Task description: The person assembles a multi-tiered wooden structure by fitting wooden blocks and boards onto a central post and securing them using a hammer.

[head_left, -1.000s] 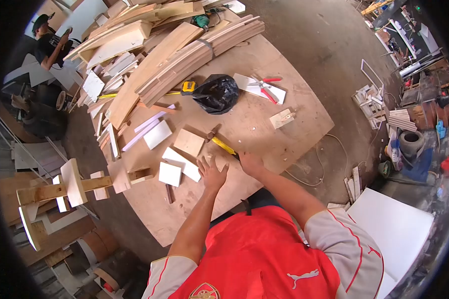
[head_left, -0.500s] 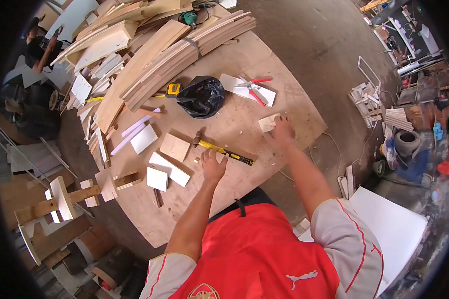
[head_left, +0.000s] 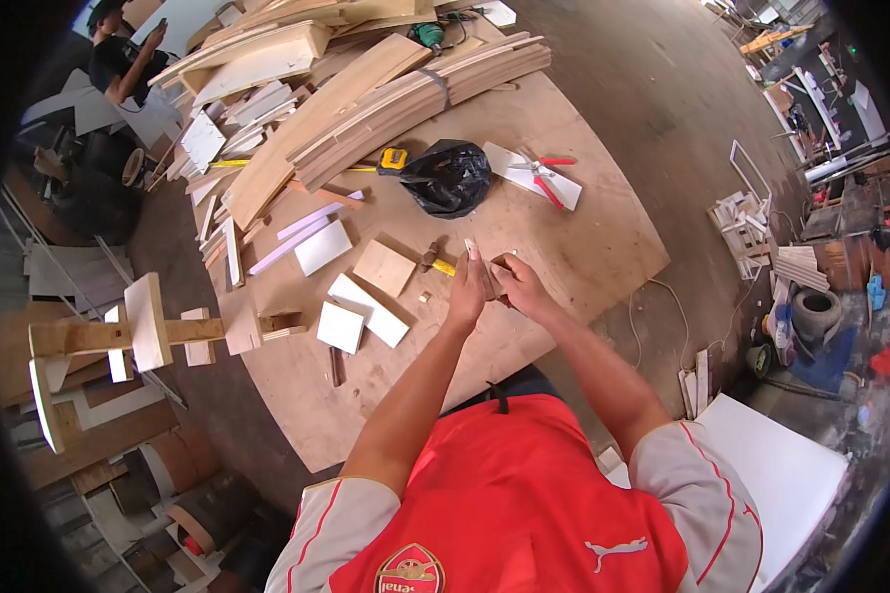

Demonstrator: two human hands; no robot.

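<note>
My left hand [head_left: 471, 289] and my right hand [head_left: 521, 285] are together over the near middle of the table, fingers closed around a small wooden block [head_left: 491, 281]. Most of the block is hidden by the fingers. Beneath and beside my left hand lies a hammer [head_left: 443, 266]; its head and a bit of yellow handle show, the rest is covered. To the left lie a square plywood piece [head_left: 384, 268], a white rectangular piece [head_left: 371, 311] and a white square piece [head_left: 339, 328]. A small wood chip [head_left: 424, 296] rests nearby.
Farther back are a black plastic bag [head_left: 450, 178], a yellow tape measure [head_left: 394, 159] and red-handled pliers [head_left: 549, 178] on a white board. Stacked wood strips [head_left: 415, 109] and a green power tool [head_left: 429, 36] fill the far side. A person [head_left: 124, 59] stands far left.
My right hand has lifted the small wooden block from the table's right side and brought it left to my left hand. My left hand has moved up to meet it. The view has shifted slightly.
</note>
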